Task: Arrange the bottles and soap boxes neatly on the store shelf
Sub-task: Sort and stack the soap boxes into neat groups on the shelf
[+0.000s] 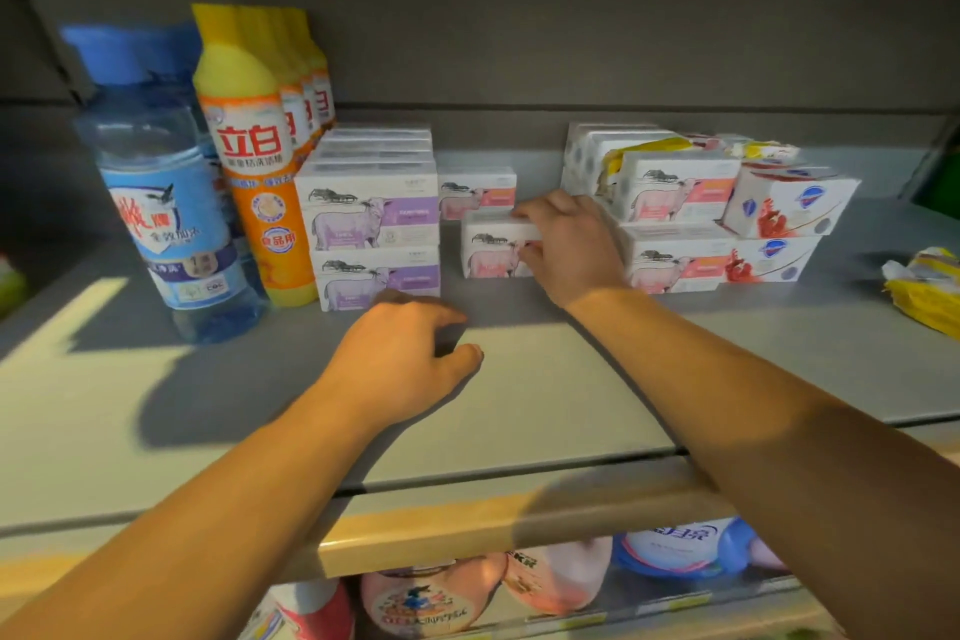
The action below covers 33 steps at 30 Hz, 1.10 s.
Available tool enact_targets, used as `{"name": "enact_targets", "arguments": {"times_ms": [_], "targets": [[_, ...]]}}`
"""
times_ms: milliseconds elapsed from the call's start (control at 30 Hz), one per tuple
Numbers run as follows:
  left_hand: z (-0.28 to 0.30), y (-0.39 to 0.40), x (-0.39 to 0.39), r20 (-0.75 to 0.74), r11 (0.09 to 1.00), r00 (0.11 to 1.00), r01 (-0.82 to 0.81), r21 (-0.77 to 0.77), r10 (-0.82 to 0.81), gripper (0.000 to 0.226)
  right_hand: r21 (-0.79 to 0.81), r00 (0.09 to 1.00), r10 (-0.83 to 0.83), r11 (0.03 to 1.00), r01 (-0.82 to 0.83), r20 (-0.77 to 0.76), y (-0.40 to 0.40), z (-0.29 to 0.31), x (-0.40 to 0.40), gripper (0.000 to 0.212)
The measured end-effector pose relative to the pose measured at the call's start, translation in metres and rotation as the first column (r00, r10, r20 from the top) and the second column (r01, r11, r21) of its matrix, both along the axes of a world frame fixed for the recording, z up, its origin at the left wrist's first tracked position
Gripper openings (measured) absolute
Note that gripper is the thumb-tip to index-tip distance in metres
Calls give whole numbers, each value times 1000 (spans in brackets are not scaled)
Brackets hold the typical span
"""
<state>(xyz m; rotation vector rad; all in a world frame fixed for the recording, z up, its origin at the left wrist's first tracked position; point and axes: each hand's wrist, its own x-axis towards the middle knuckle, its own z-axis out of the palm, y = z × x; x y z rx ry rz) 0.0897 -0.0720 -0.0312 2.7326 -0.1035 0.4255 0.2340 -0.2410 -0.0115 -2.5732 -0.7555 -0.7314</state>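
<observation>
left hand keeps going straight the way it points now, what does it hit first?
Probably the lower purple-label soap box at the front of the two-high stack: the left hand sits on the shelf just before it, knuckles aimed there. Whether a gap remains is unclear.

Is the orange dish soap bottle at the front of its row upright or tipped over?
Upright. The orange dish soap bottle stands on its base on the shelf, yellow cap up, label facing out, between the blue bottle and the purple soap boxes.

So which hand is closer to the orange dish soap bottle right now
Left. The left hand lies on the shelf just right of the orange dish soap bottle, in front of the purple boxes. The right hand is farther right, gripping a pink box.
</observation>
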Motion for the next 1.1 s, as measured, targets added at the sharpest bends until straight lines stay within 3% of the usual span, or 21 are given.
{"name": "enact_targets", "arguments": {"times_ms": [300,500,833,1100], "targets": [[4,3,8,21,1000,1000,-10,-23,10,34,16,999,34,999,-35,20,40,-5,67,43],[6,2,11,18,999,1000,-4,44,4,46,32,1000,20,999,-21,8,60,-4,92,43],[4,0,11,13,1000,1000,-12,2,12,29,39,998,57,998,-57,3,63,-5,97,45],[0,4,14,38,999,999,-14,-41,15,32,-38,995,26,999,-30,-94,61,3,86,49]]}}
